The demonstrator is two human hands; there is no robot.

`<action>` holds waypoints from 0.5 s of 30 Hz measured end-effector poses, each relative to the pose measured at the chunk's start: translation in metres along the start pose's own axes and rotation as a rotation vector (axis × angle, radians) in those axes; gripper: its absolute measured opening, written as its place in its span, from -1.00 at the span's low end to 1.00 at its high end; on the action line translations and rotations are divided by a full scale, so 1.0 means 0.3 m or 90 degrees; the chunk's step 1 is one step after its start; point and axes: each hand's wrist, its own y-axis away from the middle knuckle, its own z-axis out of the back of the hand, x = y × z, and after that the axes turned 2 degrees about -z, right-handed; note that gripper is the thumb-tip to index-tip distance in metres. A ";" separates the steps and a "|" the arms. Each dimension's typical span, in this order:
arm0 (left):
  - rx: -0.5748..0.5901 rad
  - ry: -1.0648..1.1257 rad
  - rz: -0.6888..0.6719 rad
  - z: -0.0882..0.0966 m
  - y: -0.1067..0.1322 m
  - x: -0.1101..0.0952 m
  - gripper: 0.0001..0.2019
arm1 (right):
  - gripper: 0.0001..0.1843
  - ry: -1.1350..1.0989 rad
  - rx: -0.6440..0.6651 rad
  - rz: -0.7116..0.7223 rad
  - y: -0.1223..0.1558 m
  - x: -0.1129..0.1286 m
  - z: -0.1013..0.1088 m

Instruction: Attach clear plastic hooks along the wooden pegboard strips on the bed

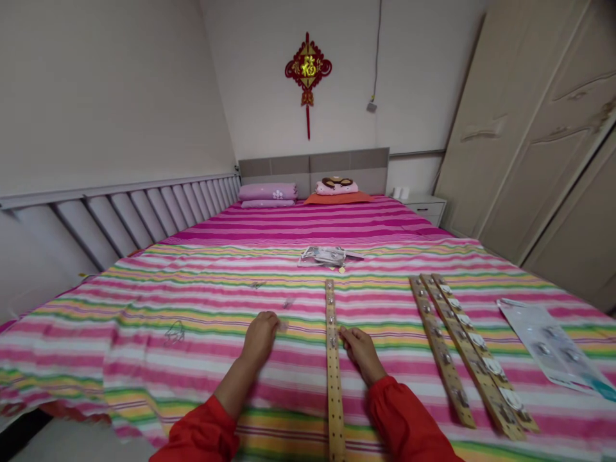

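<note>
A narrow wooden strip (335,391) with rows of small holes lies lengthwise on the striped cloth, and several small shiny metal pieces (332,319) sit along its far half. Left of it, my left hand (260,335) has its fingers closed by a small, blurred, clear thing; what they grip is too small to name. My right hand (362,351) is pinched at the strip's right edge, beside the nearest metal piece. Whether it holds the strip or something tiny, I cannot tell. A small clear piece (287,303) lies beyond my left hand.
Three similar strips (443,356) with metal and white round pieces lie to the right. Beyond them is a clear blister pack (551,346). A heap of plastic packaging (330,256) rests farther back. Thin, tangled clear material (174,332) lies left. A rail (144,212) borders the bed.
</note>
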 end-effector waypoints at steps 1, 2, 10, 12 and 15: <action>-0.005 0.010 0.013 0.012 0.001 -0.003 -0.78 | -0.47 -0.007 0.004 -0.007 0.001 0.002 -0.001; -0.016 0.035 0.034 0.021 0.003 -0.004 -0.78 | -0.47 -0.014 0.007 -0.013 0.002 0.003 -0.001; -0.031 0.731 0.323 0.039 0.061 -0.077 -0.79 | -0.48 -0.053 0.026 -0.035 0.020 0.021 0.000; -0.029 0.901 0.394 0.048 0.084 -0.127 -0.80 | -0.50 -0.063 0.028 -0.034 0.030 0.036 0.002; -0.046 1.102 0.507 0.055 0.118 -0.200 -0.84 | -0.54 -0.075 0.001 -0.013 0.058 0.072 -0.002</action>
